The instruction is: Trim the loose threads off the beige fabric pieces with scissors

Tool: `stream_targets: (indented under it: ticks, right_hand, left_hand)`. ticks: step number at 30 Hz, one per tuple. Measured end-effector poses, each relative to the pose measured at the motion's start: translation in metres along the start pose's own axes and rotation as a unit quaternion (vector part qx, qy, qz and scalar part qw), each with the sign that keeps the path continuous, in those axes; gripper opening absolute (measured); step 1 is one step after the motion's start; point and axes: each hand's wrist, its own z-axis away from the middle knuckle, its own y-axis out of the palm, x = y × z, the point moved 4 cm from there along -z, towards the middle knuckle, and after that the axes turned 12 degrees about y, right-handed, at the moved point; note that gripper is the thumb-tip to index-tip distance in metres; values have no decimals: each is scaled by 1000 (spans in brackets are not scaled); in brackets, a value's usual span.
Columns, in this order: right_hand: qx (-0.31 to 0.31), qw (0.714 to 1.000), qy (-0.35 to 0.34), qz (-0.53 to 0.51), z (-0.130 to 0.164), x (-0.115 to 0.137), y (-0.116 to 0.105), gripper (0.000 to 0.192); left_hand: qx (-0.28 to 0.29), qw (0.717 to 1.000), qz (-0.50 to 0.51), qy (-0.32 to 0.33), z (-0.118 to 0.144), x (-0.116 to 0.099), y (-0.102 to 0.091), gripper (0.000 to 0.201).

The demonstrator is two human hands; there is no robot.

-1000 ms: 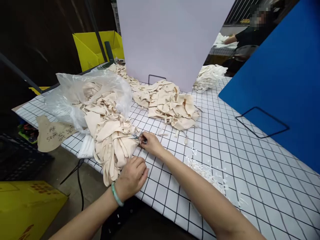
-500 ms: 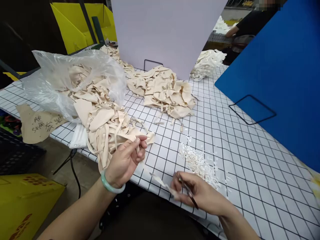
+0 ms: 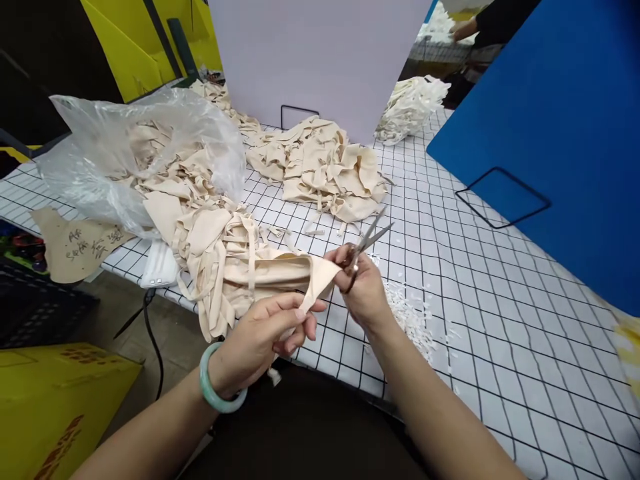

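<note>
My left hand [image 3: 277,327], with a pale green bangle [image 3: 215,383] at the wrist, pinches the edge of a beige fabric piece [image 3: 320,277]. The cloth stretches back into a heap of beige fabric pieces and straps [image 3: 210,260] at the left. My right hand [image 3: 363,287] is closed on scissors [image 3: 356,257]. Their blades point away from me and stand apart. Its thumb and finger side also touches the right corner of the same beige piece. A short strap end [image 3: 274,377] hangs below my left hand. Small white clippings [image 3: 410,317] lie to the right of my right hand.
A clear plastic bag [image 3: 90,160] holds beige pieces at left. A second beige pile [image 3: 330,167] lies before a pale lilac panel [image 3: 320,60]. A blue panel [image 3: 540,133] stands right, with white fabric [image 3: 413,110] behind. A marked brown pattern piece [image 3: 75,243] overhangs the table's left edge. A co-worker's hand [image 3: 465,30] shows at back.
My right hand has moved up and left, bringing the scissors forward with blades showing. My left hand has shifted right. The beige piece is now stretched between both hands; the thin strip has left my right hand.
</note>
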Motion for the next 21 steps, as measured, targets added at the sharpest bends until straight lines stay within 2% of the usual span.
stream_targets:
  ticks: [1, 3, 7, 10, 12, 14, 17, 19, 21]
  right_hand:
    - [-20, 1000, -12, 4, 1, 3, -6, 28]
    - [-8, 999, -19, 34, 5, 11, -14, 26]
    - [96, 984, -31, 147, 16, 31, -13, 14]
    - [198, 934, -16, 296, 17, 36, -3, 16]
    - [223, 901, 7, 373, 15, 34, -2, 12]
    - [191, 898, -12, 398, 16, 36, -6, 10]
    - [111, 905, -110, 396, 28, 42, -14, 13]
    - [84, 896, -163, 403, 40, 41, -16, 15]
    - [73, 891, -183, 409, 49, 35, -15, 17]
  left_hand:
    - [-16, 1000, 0, 2, 0, 0, -3, 23]
    - [-28, 1000, -12, 8, -1, 1, -7, 23]
    - [1, 996, -89, 25, -5, 3, -6, 26]
    - [32, 981, -183, 58, -8, 0, -6, 27]
    - [32, 971, -225, 75, -9, -3, -10, 28]
    - [16, 971, -230, 68, -9, -3, -16, 30]
    - [4, 985, -170, 22, -8, 4, -22, 32]
    - [11, 993, -116, -9, -8, 10, -21, 31]
    - [21, 996, -91, -16, -9, 14, -19, 29]
